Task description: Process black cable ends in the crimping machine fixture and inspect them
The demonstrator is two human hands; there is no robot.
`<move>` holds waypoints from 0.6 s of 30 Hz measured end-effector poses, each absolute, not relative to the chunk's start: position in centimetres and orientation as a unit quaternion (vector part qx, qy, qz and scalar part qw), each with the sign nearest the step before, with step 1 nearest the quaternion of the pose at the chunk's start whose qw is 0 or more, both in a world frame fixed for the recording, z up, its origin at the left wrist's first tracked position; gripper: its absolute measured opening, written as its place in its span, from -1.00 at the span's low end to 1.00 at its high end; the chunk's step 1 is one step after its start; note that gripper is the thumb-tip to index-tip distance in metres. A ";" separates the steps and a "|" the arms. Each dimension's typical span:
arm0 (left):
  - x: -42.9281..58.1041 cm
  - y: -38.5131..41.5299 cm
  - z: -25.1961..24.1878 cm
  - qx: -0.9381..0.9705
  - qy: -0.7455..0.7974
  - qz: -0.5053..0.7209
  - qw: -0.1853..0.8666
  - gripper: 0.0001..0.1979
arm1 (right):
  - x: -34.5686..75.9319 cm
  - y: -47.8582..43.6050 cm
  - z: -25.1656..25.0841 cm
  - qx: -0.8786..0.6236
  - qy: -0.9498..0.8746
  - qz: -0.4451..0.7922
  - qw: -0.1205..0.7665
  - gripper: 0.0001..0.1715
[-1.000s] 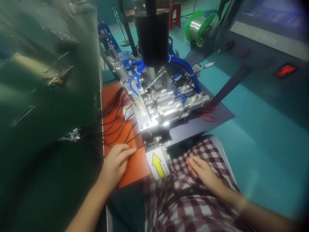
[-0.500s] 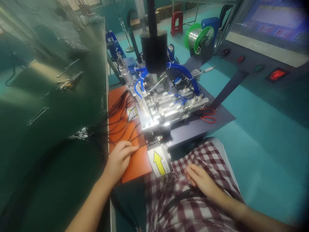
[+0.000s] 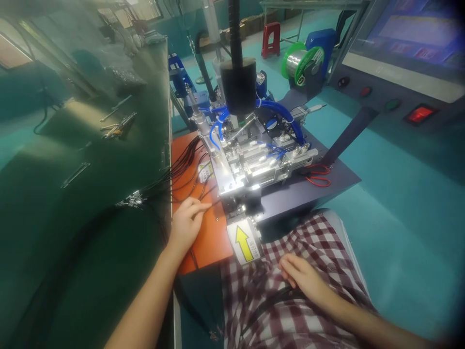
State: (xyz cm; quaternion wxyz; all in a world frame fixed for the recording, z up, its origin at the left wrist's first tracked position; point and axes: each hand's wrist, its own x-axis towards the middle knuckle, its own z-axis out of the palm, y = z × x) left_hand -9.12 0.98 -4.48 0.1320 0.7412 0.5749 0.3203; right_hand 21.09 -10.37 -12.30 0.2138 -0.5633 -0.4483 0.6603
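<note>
Pinched close, thumb to fingers, is the L hand (image 3: 187, 222), fingertips pointing R over the orange plate (image 3: 212, 240); can't tell for sure if a thin cable is btwn them, too small to make out. R hand (image 3: 298, 272) sits low over the lap, fingers loosely curled; no item shows in it, but the palm's hidden, so can't say def. And the thin black cables (image 3: 187, 156), they're fanned across the orange plate, just beyond the L hand, running L over the table edge to a cluster of silver ends (image 3: 134, 199) on the dk green table (image 3: 119, 281). Machine (image 3: 254, 167) is dead ahead, brightly lit, w/ blue tubes (image 3: 279, 107) arching over its top and a black cylinder (image 3: 238, 87) hanging in front. Nr side of it: white label (image 3: 252, 232) w/ a yellow arrow pointing away from the person, R of the L hand. Red cord (image 3: 319, 184) lies looped on the R side of the grey base (image 3: 339, 177). Over R, control panel (image 3: 385, 99) w/ its red switch lit; back of that, green-rimmed spool (image 3: 303, 63) of silver wire. Checked cloth (image 3: 308, 320) covers the lap, under the R hand.
</note>
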 end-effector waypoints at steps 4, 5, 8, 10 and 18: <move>-9.0 0.8 -4.5 0.733 0.582 0.323 0.140 -0.76 | 21.0 -10.5 -12.3 -0.559 -0.450 0.666 0.204 -0.64; -9.0 0.9 -4.5 0.731 0.584 0.323 0.141 -0.76 | 20.9 -10.5 -12.3 -0.558 -0.450 0.667 0.201 -0.64; -9.0 0.9 -4.5 0.726 0.590 0.321 0.144 -0.76 | 20.8 -10.5 -12.4 -0.555 -0.455 0.669 0.193 -0.64; -9.1 0.9 -4.5 0.725 0.592 0.320 0.146 -0.76 | 20.9 -10.5 -12.5 -0.554 -0.460 0.668 0.189 -0.63; -8.9 1.1 -4.7 0.722 0.593 0.327 0.143 -0.77 | 21.4 -11.0 -12.6 -0.549 -0.470 0.666 0.184 -0.62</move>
